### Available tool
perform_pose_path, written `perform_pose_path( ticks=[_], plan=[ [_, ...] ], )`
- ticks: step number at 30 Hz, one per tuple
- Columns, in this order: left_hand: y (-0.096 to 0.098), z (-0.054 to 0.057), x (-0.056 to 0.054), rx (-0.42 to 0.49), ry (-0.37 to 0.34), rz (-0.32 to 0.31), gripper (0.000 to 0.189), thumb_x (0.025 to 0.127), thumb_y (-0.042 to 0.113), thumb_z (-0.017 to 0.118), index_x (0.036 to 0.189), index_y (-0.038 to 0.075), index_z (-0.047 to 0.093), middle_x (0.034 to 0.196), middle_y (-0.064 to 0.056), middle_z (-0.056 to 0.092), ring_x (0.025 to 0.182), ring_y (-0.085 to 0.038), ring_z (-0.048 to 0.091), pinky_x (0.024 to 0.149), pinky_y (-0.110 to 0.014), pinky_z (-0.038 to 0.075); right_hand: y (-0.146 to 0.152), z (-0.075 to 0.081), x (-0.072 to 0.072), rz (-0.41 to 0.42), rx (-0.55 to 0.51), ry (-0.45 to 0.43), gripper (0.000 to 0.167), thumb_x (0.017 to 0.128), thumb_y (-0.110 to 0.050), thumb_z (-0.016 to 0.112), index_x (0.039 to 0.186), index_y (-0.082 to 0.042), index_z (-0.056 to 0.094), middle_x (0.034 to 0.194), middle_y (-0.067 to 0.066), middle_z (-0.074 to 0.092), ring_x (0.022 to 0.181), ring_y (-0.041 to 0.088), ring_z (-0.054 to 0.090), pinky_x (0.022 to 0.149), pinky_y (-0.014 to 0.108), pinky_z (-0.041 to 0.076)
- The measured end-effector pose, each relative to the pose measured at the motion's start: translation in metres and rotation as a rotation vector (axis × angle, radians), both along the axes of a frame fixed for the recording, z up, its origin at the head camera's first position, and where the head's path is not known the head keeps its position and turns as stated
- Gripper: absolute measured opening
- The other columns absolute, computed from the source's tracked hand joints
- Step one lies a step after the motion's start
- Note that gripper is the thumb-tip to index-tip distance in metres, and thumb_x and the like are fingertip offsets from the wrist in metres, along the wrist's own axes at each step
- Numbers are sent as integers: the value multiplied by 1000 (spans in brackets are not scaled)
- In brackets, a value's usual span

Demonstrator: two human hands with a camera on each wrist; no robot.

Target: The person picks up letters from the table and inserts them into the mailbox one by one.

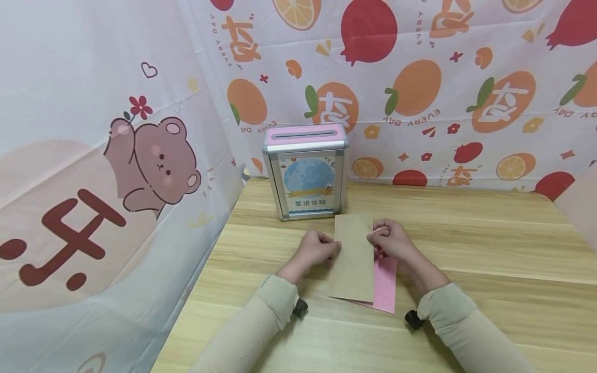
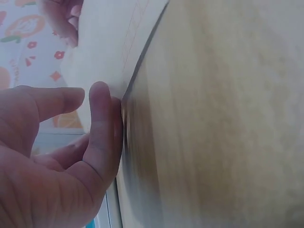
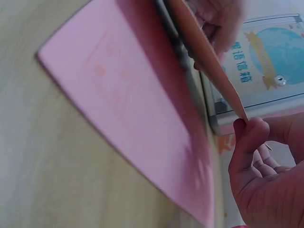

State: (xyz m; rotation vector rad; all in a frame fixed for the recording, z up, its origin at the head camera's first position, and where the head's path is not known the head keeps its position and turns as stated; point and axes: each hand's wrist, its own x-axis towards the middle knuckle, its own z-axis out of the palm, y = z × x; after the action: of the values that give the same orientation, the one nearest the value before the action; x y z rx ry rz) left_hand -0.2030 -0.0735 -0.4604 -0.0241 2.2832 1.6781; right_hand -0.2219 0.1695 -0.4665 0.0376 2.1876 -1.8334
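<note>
A brown paper envelope (image 1: 353,259) is raised at an angle over a pink envelope (image 1: 385,285). My right hand (image 1: 389,239) pinches the brown envelope's right edge between thumb and fingers, as the right wrist view also shows. At the opposite edge, my left hand (image 1: 317,248) touches the brown paper with its fingers (image 2: 100,107); its thumb stands apart from them. Much of the pink envelope (image 3: 137,99) is hidden in the head view, but it lies flat on the table in the right wrist view, with faint red printing.
Behind the envelopes stands a letter box (image 1: 305,171) with a metal frame, a pink top and a slot (image 1: 304,134). The wooden table (image 1: 466,228) meets printed cloths (image 1: 420,93) at the back and left. Black wrist straps (image 1: 413,319) sit under both sleeves.
</note>
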Motion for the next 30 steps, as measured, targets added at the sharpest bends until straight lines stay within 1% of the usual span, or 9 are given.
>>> perform_pose_path(
  ticks=[3,7,10,14,16,18,22,25,30],
  plan=[
    [-1,3,0,5,31,30,18,99,11,73,107,-6,72,91,-10,68,74,-19,69,71,-35,66,1,7,2,8,-3,20,36,101,-8,67,129,3,47,71,-2,61,57,9,59,50,25,50],
    [-2,11,-1,-6,123,72,12,97,10,74,100,-2,73,87,-9,68,69,-20,68,63,-31,62,3,16,3,5,9,46,33,102,-9,67,127,3,49,75,1,63,59,11,61,53,27,54],
    [-3,19,-3,-28,226,74,10,96,9,75,97,-1,74,86,-10,69,70,-17,66,61,-25,57,3,23,3,4,16,81,30,102,-8,67,125,5,51,79,1,64,61,12,63,56,28,57],
    [-5,34,-3,1,337,64,8,96,5,73,96,-2,72,88,-11,68,67,-14,64,60,-25,58,2,37,2,11,29,143,26,102,-6,65,121,7,54,86,2,68,67,13,67,64,30,62],
    [-7,44,-2,20,375,61,7,97,5,72,97,-1,72,89,-12,68,65,-14,65,58,-27,60,2,46,1,14,48,171,24,103,-7,65,120,7,56,90,5,70,71,14,70,69,33,64],
    [-9,54,-3,16,430,62,6,97,6,72,97,0,73,90,-12,69,66,-14,65,58,-27,60,1,57,1,19,69,202,24,103,-9,65,120,7,57,95,8,71,75,16,71,73,36,65],
    [-12,79,-5,-20,554,72,6,98,7,72,98,2,74,92,-12,72,73,-15,66,65,-24,58,-2,84,-2,19,84,283,25,104,-13,67,118,6,59,99,12,69,77,16,71,73,34,65],
    [-14,98,-7,-37,629,81,6,98,7,72,98,2,74,92,-12,73,77,-17,66,70,-24,57,-7,104,-5,23,62,347,24,105,-13,67,116,6,60,96,10,68,75,14,71,70,32,64],
    [-17,129,-12,-59,713,101,7,99,8,72,98,2,73,92,-11,73,81,-20,67,73,-26,57,-14,132,-10,-3,49,437,20,104,-14,68,111,4,62,89,2,68,73,13,72,69,30,64]
  ],
)
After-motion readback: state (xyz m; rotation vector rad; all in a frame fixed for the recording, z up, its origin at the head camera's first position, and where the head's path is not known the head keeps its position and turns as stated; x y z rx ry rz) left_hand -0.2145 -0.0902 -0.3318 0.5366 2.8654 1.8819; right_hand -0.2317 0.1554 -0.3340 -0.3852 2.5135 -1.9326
